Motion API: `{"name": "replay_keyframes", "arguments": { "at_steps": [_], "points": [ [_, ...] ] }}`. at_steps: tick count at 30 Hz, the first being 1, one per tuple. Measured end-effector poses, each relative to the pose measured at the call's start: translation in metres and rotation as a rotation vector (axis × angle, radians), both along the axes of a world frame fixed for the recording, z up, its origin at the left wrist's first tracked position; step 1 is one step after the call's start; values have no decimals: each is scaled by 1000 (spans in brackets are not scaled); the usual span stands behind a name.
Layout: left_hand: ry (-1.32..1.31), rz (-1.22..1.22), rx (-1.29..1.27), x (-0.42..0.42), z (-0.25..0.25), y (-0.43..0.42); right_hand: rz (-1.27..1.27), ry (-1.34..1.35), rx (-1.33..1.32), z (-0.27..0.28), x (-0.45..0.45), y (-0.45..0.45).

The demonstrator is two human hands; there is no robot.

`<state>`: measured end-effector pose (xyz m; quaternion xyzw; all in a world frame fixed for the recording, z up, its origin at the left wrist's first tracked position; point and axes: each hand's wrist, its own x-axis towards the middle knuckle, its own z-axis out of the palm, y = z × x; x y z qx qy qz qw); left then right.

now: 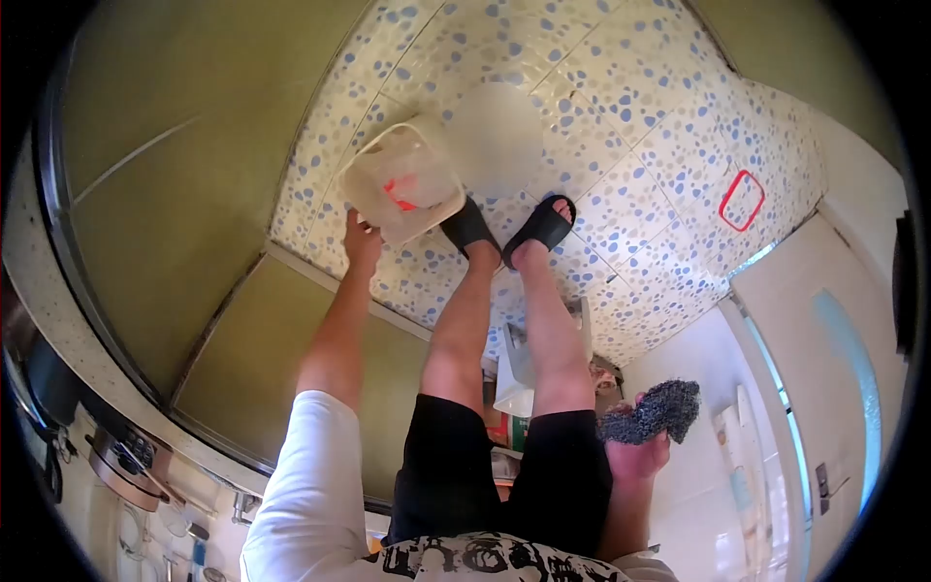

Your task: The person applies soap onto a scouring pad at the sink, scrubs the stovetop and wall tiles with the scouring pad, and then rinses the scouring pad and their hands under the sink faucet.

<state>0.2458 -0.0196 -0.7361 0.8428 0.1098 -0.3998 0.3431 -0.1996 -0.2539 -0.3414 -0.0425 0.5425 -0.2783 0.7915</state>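
My left hand [363,241] grips the lower left edge of a pale, squarish plastic bin [432,221], its fingers partly hidden by the bin. The bin is tilted so that I look into it, and something red [400,192] shows inside; I cannot make out what it is. Away to the right, my right hand [640,458] is closed around a dark grey mesh scouring pad [669,407], held up beside my right knee.
A red rounded rectangular frame [742,201] lies on the pebble-patterned tile floor [621,107]. Olive cabinets [194,126] stand at left. A grey-white container [516,373] and other items are behind my legs. A white door [824,339] is at right.
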Motion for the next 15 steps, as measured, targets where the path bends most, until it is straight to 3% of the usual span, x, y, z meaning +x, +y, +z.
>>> {"name": "replay_keyframes", "arguments": {
  "at_steps": [1,4,6,9,12,15],
  "points": [
    [10,6,-78,-6,-8,-20,-47,19,5,0,-6,4],
    [-71,-309,-25,-30,-32,-94,-98,38,-24,0,-22,13],
    [-46,-387,-14,-59,-16,-168,-166,-14,-35,3,-26,11],
    [238,-188,-165,-107,4,-259,-237,-43,-50,13,-28,7],
    [214,-334,-303,-147,34,-313,-286,-42,-52,26,-32,2],
    [215,-508,-253,-166,51,-331,-337,-36,-70,30,-43,4]
  ]
}}
